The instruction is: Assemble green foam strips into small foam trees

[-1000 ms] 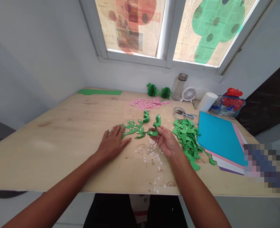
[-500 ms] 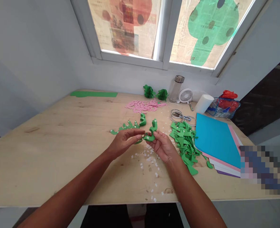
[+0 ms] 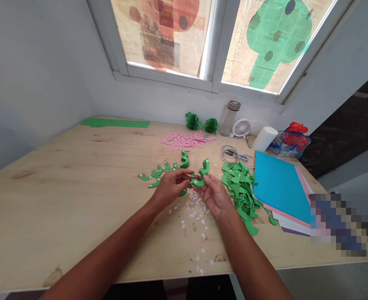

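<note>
A curved green paper piece (image 3: 199, 182) with small white squares on it is pinched by my right hand (image 3: 214, 195). Against its left end are the closed fingers of my left hand (image 3: 172, 186); what they pinch is too small to make out. Other curved green pieces (image 3: 155, 175) with white squares lie left of and behind my left hand. A small green stack (image 3: 184, 159) stands just beyond my hands. White paper bits (image 3: 199, 210) are scattered on the wooden table (image 3: 78, 200) below them.
Green scraps (image 3: 240, 185) lie right of my hands, beside blue sheets (image 3: 280, 181). Farther back are pink cutouts (image 3: 187, 140), two green paper shapes (image 3: 192, 121), a bottle (image 3: 230, 116), a small fan (image 3: 242, 127), a white roll (image 3: 265, 138) and a clear bag (image 3: 290, 143).
My left fingers have closed in at the left end of the green piece. The whole view has shifted slightly. My right hand keeps its hold.
</note>
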Tool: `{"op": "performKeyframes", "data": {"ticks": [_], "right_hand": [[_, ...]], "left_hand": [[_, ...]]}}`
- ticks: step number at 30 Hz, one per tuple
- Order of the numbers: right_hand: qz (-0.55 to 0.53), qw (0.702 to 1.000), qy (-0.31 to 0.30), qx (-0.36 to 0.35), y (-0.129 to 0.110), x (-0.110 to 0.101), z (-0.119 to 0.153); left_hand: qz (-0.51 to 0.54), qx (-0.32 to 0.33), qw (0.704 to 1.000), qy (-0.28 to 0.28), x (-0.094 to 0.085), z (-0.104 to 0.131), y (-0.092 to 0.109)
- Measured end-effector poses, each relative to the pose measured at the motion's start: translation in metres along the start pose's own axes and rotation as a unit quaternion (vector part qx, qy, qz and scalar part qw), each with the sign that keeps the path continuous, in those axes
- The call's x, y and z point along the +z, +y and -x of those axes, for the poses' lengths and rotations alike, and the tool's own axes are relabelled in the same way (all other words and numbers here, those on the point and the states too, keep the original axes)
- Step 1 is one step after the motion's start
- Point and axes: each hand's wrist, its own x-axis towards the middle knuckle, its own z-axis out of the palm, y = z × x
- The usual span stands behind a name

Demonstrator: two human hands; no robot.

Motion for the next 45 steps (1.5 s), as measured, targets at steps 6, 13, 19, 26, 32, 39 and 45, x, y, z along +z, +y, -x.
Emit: {"op": "performKeyframes", "data": {"ticks": [6,13,19,26,32,39,45], "right_hand": [[0.057,0.998,0.024,-0.005,0.002,0.001,0.0],[0.12,0.993,0.006,-0.012,0.006,0.005,0.002],[0.168,0.985,0.035,-0.02,0.007,0.01,0.003],[0.215,0.973,0.074,-0.043,0.012,0.007,0.0],[0.232,0.965,0.099,-0.071,0.012,0.007,-0.002],[0.286,0.946,0.101,-0.114,0.01,0.011,0.002],[0.322,0.936,0.025,-0.142,0.009,0.013,0.005]], "left_hand": [[0.033,-0.011,0.996,0.079,0.002,0.0,-0.002],[0.065,-0.034,0.993,0.087,0.001,-0.001,-0.007],[0.116,-0.014,0.988,0.102,0.002,0.005,-0.003],[0.131,0.02,0.985,0.107,0.006,0.012,0.005],[0.111,0.01,0.987,0.117,0.003,0.012,0.007],[0.103,-0.023,0.989,0.104,0.001,0.011,0.006],[0.133,-0.029,0.986,0.093,-0.001,0.01,0.002]]}}
